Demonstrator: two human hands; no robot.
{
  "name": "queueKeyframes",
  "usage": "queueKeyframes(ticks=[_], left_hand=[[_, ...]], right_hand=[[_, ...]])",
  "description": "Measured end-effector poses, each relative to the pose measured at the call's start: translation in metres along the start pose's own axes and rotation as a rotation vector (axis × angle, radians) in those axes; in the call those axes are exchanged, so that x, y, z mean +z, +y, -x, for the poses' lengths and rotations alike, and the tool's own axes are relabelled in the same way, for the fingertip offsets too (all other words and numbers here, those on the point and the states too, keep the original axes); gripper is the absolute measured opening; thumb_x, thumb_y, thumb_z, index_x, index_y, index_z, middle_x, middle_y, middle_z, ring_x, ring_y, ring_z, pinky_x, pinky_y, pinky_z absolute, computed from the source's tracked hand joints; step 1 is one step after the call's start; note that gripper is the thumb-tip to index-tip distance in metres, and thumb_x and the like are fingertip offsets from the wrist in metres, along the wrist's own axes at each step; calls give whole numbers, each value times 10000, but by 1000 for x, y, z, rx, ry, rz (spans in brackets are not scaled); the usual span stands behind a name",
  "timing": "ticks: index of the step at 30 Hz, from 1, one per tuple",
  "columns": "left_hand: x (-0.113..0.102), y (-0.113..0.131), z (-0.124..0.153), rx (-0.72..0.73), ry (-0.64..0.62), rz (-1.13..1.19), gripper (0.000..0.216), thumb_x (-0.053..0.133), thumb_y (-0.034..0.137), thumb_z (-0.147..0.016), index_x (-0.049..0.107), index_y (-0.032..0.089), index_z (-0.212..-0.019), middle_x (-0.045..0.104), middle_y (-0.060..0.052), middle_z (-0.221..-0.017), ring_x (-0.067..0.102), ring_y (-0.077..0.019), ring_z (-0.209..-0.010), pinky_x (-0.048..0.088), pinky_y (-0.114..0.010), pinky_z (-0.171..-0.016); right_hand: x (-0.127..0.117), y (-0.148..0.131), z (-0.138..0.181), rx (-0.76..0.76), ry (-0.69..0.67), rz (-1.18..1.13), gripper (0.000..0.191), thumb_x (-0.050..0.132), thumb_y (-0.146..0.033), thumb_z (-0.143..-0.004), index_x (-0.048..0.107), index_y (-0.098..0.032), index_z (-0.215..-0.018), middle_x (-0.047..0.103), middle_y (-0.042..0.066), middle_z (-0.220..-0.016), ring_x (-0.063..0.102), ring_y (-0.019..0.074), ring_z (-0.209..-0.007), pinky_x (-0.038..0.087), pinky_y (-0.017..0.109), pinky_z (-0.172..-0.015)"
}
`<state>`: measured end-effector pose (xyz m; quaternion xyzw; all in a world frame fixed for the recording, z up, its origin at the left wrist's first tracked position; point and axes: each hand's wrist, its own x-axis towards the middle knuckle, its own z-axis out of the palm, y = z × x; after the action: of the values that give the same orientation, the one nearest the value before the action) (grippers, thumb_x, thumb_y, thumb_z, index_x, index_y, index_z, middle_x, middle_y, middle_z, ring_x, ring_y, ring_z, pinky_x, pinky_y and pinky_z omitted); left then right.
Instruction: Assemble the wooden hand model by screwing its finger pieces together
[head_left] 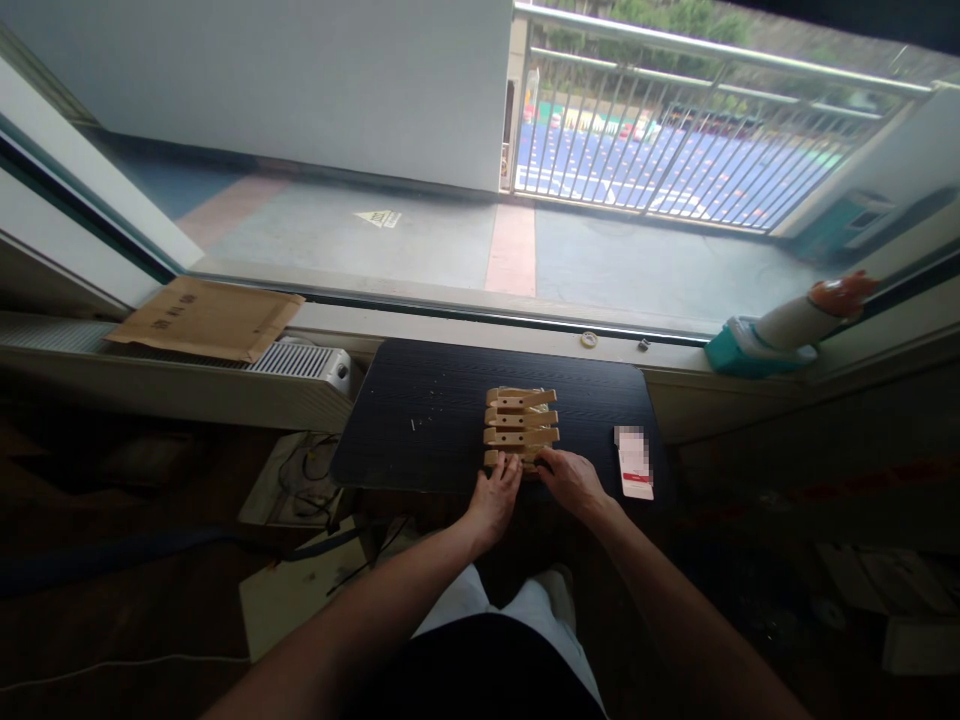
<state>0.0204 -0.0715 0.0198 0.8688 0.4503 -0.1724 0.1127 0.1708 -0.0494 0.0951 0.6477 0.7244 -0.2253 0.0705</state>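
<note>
A light wooden piece (521,420), made of several parallel strips with small dark holes, lies on the black table (450,390). Its strips run from left to right, one behind another. My left hand (495,500) holds the nearest strip, its fingers over the top and its thumb at the left end. At the right end of that same strip, my right hand (574,483) is closed with curled fingers. Something pale and thin shows between the strips, too small to make out. My fingers partly cover the nearest strip.
On the table's right lies a phone (636,485) with a lit screen. Small white scraps (420,420) are scattered at left. A tape roll (589,340) and a teal container (739,345) stand on the sill. A brown envelope (210,318) rests on the radiator (307,362).
</note>
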Motion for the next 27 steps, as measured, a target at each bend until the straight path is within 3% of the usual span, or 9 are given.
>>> queueKeyframes(ticks=[7,16,27], left_hand=[[0,0,0,2,-3,-8,694,432,90,-801,252,144,-1468,180,-140,-1560,155,-357,-1418,436,-530,-963],[-2,2,3,-16,40,7,685,430,70,-793,286,171,-1455,232,-125,-1542,189,-345,-1405,445,-530,-964],[-5,2,3,-11,-3,37,734,474,95,-775,241,156,-1468,187,-147,-1554,161,-366,-1411,423,-556,-967]], right_hand=[[-2,-3,-1,-24,-26,78,217,455,-261,-911,644,-225,-1012,708,60,-1006,647,177,-946,421,252,-772],[-25,-27,-18,-184,-159,236,286,438,-149,-898,720,-157,-946,720,140,-981,662,227,-953,463,271,-793],[-21,-31,-26,74,-127,202,346,384,-244,-912,716,-164,-965,718,144,-1000,673,223,-927,487,276,-735]])
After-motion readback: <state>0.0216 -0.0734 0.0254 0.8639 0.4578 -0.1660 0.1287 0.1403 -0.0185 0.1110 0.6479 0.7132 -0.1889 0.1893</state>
